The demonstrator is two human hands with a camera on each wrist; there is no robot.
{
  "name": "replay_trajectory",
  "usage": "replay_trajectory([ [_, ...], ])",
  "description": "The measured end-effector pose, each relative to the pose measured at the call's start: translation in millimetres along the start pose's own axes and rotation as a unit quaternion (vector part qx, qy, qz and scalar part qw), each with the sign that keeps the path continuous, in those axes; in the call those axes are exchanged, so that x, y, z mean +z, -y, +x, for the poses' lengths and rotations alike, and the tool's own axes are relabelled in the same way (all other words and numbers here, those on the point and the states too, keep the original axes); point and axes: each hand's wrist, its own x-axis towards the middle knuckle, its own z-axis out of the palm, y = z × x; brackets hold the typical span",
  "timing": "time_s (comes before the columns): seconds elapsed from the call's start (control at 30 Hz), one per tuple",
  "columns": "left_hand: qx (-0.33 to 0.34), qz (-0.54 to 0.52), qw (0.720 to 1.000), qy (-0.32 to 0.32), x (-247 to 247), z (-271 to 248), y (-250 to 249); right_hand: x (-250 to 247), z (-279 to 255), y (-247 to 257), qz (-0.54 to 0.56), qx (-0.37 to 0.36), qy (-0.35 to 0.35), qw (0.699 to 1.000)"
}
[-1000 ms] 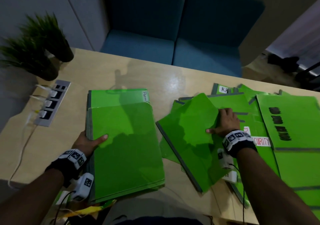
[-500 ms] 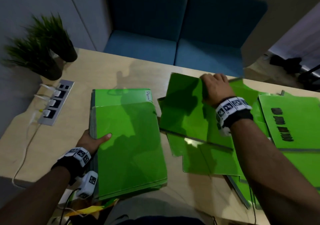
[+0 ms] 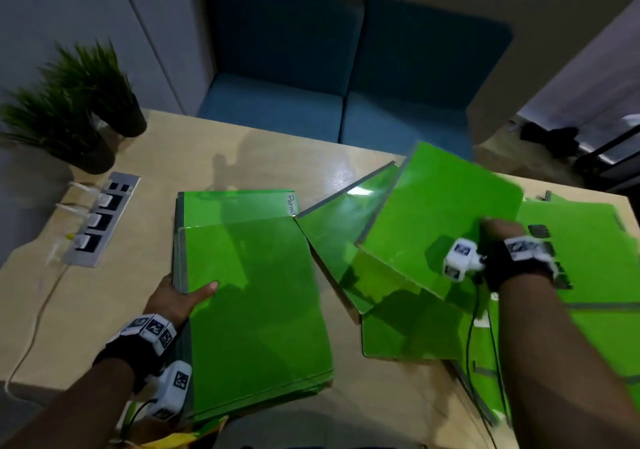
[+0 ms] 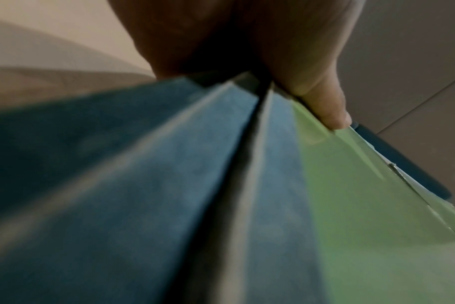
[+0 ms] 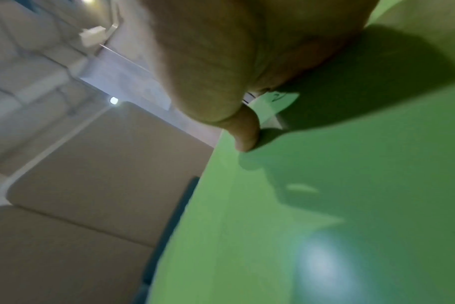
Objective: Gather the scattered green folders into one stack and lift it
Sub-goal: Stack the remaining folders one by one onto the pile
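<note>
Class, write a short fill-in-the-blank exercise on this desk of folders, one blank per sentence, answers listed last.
1. The folders are coloured ____.
2. The left hand holds the ____ edge of the stack.
3. The right hand holds one lifted folder clear of the ____.
4. Two potted plants stand beside the ____ strip.

Answers: green; left; table; power

The head view looks forward and steeply down from above the counter (image 3: pixel 104 292), taking in both forearms, the green folders and blue seats beyond the far edge. The left wrist view sits very close, looking along the left hand (image 4: pixel 247 41) at the grey-blue spine edge of the stacked folders (image 4: pixel 364 205), blurred by nearness. The right wrist view looks along the right hand (image 5: pixel 234 61) across a raised folder (image 5: pixel 325 205) toward the walls. Each wrist view shares with the head view its own hand and folder.
</note>
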Motion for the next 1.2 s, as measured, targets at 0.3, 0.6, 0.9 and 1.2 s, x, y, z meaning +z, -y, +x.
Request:
replay_trajectory([
  [0.3, -0.012, -0.004, 1.000, 0.003, -1.6, 3.6, -0.9, 86.4, -24.3, 70.0, -0.026, -0.035, 0.043, 0.998],
  [0.6, -0.019, -0.019, 1.000, -0.004, -1.1, 1.7, -2.2, 51.9, -21.9, 86.5, -0.038, -0.043, 0.067, 0.996],
  [0.9, -0.018, -0.020, 1.000, 0.009, -2.7, 2.5, -0.7, 23.2, 10.1, 88.2, 0.256, 0.002, -0.039, 0.966],
  [1.2, -0.011, -0.004, 1.000, 0.017, -5.1, -3.0, -3.1, -27.5, 20.5, 119.5, 0.668, 0.011, -0.118, 0.735],
])
